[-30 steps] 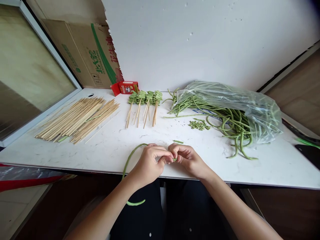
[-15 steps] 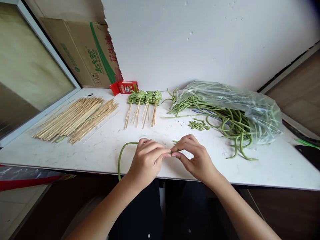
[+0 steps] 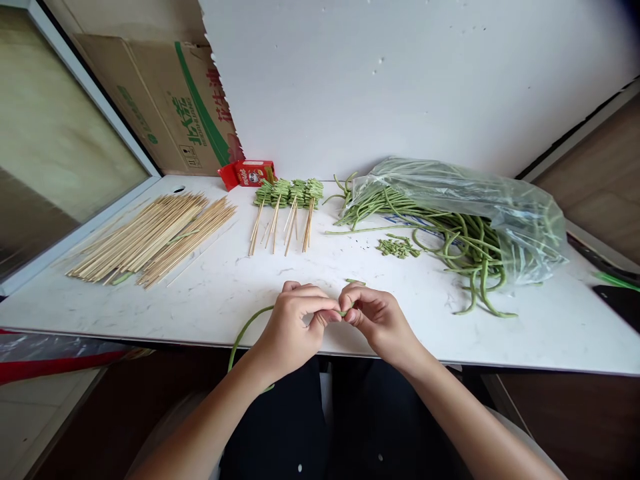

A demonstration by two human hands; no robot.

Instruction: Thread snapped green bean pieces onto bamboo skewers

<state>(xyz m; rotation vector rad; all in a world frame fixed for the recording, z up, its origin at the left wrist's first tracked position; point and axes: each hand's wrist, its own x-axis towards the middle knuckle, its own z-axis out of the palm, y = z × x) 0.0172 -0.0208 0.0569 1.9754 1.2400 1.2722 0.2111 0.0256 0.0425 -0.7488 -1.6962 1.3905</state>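
A long green bean (image 3: pixel 243 329) runs through my left hand (image 3: pixel 295 327), and its loose length hangs over the table's front edge. My left thumb and fingers are closed on the bean close to its end. Pinching that same end from the other side is my right hand (image 3: pixel 377 317), its fingertips almost meeting the left ones. A short cut piece of bean (image 3: pixel 355 281) lies on the table just behind my right hand. Farther back is a small heap of short bean pieces (image 3: pixel 397 247).
Bamboo skewers (image 3: pixel 150 233) are spread at the left. Bundles of skewered bean pieces (image 3: pixel 289 193) lie at the back beside a red box (image 3: pixel 255 173). On the right, a clear plastic bag (image 3: pixel 530 213) spills long beans (image 3: pixel 470 243). A cardboard box (image 3: pixel 165 107) stands behind.
My right hand has shifted slightly left and down, and its fingers are curled closer to the left fingertips. The bean's loose length has swung left and lower.
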